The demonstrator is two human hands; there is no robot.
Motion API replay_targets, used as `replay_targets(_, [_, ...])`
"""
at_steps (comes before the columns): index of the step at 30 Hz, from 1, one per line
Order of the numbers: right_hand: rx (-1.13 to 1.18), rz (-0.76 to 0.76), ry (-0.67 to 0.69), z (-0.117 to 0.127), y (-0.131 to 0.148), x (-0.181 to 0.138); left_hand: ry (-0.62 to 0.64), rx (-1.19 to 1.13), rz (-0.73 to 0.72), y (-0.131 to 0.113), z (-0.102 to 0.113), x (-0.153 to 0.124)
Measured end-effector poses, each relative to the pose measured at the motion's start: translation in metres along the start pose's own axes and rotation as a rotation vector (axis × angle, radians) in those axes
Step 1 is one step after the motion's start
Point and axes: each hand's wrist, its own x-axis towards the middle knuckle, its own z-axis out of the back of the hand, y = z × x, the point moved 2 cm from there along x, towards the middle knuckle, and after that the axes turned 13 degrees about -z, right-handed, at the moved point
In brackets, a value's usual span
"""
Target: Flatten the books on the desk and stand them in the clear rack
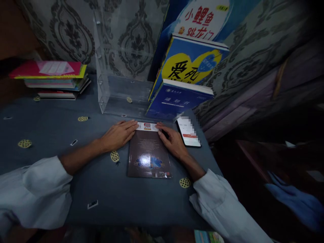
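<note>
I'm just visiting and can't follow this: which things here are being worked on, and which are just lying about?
In use:
- brown book, on the table
- white strip at its top edge, between left hand and right hand

Apparently just nearby:
- lit phone
- stacked books
- upright books
- clear stand

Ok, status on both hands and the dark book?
Left hand and right hand at far corners of dark book. Dark book flat on tablecloth. Phone beside right hand, off the book.
</note>
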Motion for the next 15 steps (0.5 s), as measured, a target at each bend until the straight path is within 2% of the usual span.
replay_targets(9, [0.114,-0.018,-0.009,0.004,-0.005,-0.013,0.093,-0.013,0.024,-0.002,0.008,0.005])
replay_targets(15, [0.203,-0.071,-0.043,0.005,-0.007,-0.015,0.206,0.015,-0.073,-0.012,0.008,0.037])
